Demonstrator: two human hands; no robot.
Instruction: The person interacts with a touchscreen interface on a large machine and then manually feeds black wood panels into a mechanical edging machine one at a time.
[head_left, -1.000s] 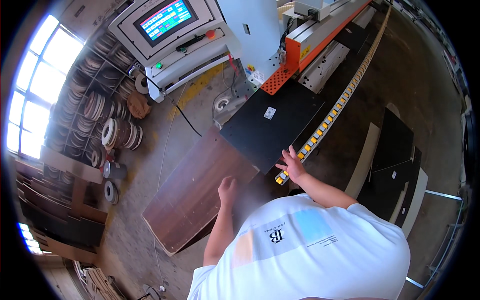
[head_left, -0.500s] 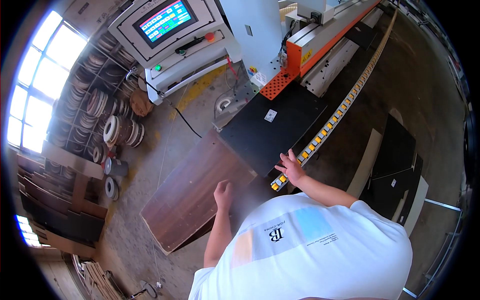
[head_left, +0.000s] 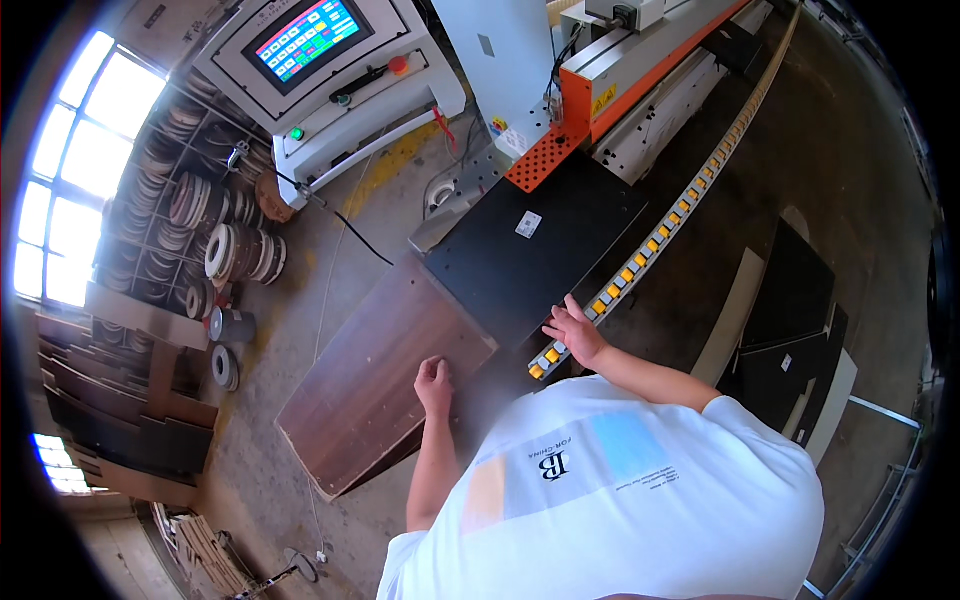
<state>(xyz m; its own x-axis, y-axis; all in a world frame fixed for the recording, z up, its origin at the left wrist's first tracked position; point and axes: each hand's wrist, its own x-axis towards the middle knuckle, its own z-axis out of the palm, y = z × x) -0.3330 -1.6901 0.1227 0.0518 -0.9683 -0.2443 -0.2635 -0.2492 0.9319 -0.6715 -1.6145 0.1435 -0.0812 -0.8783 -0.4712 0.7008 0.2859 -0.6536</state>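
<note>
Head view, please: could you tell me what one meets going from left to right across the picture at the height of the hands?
Rolls of edge banding on the rack → brown board → left hand → right hand → roller rail with yellow wheels → dark panels on the floor.

left hand [head_left: 434, 381] fingers curled under, brown panel's [head_left: 380, 385] near edge blurred

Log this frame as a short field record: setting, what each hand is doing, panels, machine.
setting: workshop with a panel-processing machine
left hand: resting on the near end of the brown wood-grain panel, fingers curled
right hand: flat on the near edge of the black panel, beside the roller rail with yellow rollers
panels: brown one lies beside the black one, edges meeting
machine: orange-and-white body; touchscreen console
background: rolls of edge tape on shelves
</note>
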